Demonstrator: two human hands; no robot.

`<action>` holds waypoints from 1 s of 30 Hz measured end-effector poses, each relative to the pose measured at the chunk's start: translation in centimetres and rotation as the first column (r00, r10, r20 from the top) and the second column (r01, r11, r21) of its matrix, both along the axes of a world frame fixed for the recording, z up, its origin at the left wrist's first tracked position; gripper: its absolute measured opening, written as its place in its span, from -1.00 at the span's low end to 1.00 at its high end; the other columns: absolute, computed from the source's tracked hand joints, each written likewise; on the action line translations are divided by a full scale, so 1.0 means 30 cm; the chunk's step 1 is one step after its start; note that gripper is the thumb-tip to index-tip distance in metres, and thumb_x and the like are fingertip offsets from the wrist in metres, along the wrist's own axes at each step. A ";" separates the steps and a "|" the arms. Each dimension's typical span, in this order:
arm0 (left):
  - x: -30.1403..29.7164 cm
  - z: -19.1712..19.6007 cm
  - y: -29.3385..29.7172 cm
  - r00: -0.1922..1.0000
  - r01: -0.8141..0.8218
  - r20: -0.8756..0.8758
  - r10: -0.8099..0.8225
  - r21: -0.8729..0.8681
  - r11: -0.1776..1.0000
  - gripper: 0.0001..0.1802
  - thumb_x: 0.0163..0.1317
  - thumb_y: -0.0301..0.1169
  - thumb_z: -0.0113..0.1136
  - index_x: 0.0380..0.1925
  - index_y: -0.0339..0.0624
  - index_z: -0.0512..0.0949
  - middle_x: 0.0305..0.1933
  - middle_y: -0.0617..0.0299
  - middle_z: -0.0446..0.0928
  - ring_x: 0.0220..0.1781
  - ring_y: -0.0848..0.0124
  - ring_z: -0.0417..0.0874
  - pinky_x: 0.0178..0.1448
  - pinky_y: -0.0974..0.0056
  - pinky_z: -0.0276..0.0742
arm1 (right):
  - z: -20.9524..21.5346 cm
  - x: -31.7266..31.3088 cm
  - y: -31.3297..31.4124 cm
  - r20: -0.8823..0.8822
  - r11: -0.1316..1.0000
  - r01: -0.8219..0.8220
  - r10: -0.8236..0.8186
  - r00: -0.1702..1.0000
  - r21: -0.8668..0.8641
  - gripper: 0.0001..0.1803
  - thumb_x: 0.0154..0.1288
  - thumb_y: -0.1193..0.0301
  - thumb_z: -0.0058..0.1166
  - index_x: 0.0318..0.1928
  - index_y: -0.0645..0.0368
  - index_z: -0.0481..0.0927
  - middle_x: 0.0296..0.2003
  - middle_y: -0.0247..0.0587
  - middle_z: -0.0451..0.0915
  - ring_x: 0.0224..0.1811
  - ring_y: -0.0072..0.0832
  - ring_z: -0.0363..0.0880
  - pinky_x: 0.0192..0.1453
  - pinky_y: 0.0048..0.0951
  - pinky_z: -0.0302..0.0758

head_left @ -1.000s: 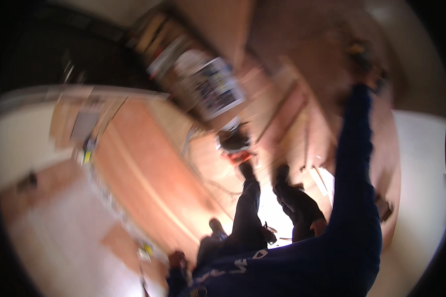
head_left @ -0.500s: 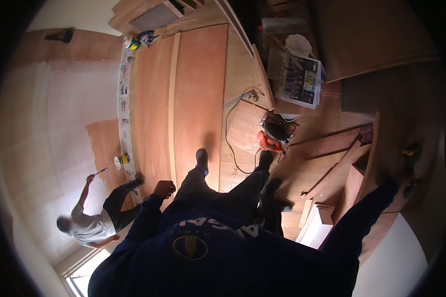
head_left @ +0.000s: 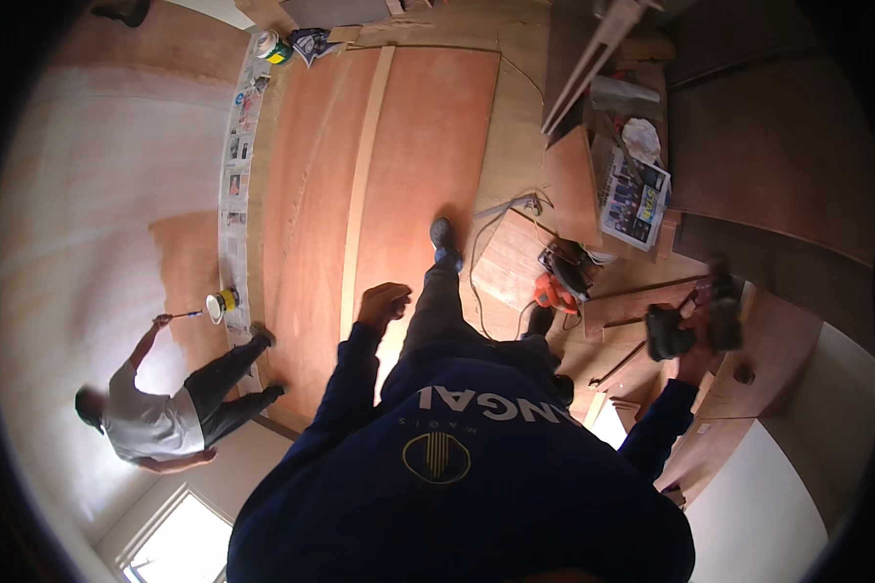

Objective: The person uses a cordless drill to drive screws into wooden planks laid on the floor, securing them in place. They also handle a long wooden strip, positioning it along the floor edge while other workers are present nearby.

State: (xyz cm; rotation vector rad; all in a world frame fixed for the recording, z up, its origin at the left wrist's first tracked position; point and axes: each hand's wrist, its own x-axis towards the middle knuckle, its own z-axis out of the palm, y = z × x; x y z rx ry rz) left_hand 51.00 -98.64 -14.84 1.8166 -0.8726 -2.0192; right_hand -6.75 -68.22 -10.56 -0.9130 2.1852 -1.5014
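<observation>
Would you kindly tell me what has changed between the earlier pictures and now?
The right hand has risen and now grips a dark power tool; half a second ago it hung lower. The left hand stays a loose, empty fist. The person painting keeps crouching.

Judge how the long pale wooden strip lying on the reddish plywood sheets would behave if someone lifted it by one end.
The wooden strip is long and thin, so it would probably sag and whip. It looks light for its length. Lying flat on the plywood sheets, it should slide when pushed, not roll. The left hand hangs near its lower end, not touching it.
</observation>
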 end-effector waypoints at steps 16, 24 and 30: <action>0.324 0.090 -0.761 0.940 -0.332 -0.098 0.327 -0.039 0.942 -0.81 0.34 -0.42 0.27 -0.24 -0.37 0.67 -0.44 0.16 0.62 -0.56 0.48 0.52 -0.47 0.37 0.36 | 0.410 0.763 -1.509 0.232 0.886 -0.461 0.440 0.867 0.042 -0.72 0.27 0.49 0.38 -0.01 0.21 0.70 -0.26 -0.27 0.74 -0.26 -0.57 0.70 -0.14 -0.46 0.60; 0.093 0.049 -1.177 0.901 -0.418 -0.171 0.400 -0.089 0.904 -0.78 0.35 -0.40 0.27 -0.20 -0.39 0.66 -0.41 0.16 0.62 -0.54 0.47 0.52 -0.45 0.37 0.37 | 0.210 0.685 -2.152 -0.386 0.601 -0.745 0.786 0.483 0.290 -0.78 0.27 0.41 0.29 -0.10 0.20 0.69 -0.29 -0.08 0.72 -0.22 -0.15 0.74 0.01 -0.15 0.61; -0.152 0.036 -1.480 0.764 -0.629 -0.173 0.622 0.015 0.777 -0.77 0.39 -0.38 0.24 -0.15 -0.39 0.66 -0.34 0.15 0.63 -0.46 0.45 0.56 -0.40 0.38 0.43 | 0.237 0.594 -2.745 0.094 0.459 -0.870 0.872 0.480 0.182 -0.63 0.16 0.35 0.43 -0.09 0.30 0.67 -0.24 -0.04 0.76 -0.18 -0.27 0.78 -0.04 -0.26 0.64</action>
